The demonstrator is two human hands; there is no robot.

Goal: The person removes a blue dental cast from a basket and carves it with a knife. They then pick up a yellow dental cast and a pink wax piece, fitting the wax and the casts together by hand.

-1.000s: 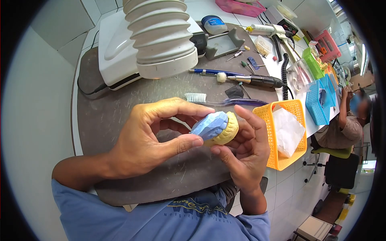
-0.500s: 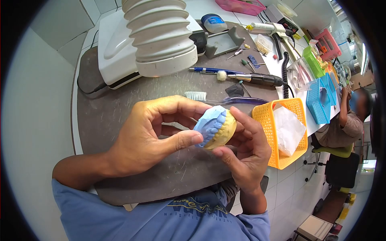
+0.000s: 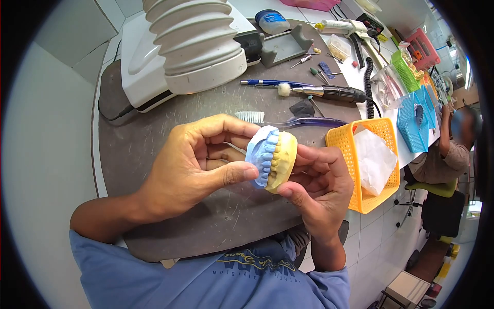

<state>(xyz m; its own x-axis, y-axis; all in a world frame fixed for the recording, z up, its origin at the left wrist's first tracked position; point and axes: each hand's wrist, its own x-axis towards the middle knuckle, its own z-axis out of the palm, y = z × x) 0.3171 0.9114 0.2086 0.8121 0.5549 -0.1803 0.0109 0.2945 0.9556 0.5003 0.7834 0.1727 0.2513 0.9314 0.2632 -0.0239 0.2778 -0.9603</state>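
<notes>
A blue dental cast [image 3: 261, 154] and a yellow dental cast [image 3: 284, 158] sit together, teeth against teeth, above the grey work mat. My left hand [image 3: 200, 159] grips the blue cast from the left, thumb on its near side and fingers behind. On the right, my right hand [image 3: 320, 183] pinches the yellow cast between thumb and fingers. Just beyond the casts lies a toothbrush [image 3: 298, 122] with white bristles and a purple handle.
A ribbed white hose [image 3: 193, 41] hangs at the upper left. A rotary handpiece [image 3: 329, 93] and a blue pen [image 3: 272, 83] lie behind the toothbrush. To the right stands a yellow basket [image 3: 363, 206] holding white paper. A co-worker [image 3: 437, 165] sits farther right.
The paired casts have turned in my hands, so their row of teeth now runs more upright and shows more fully. Both hands keep hold. The view has shifted slightly.
</notes>
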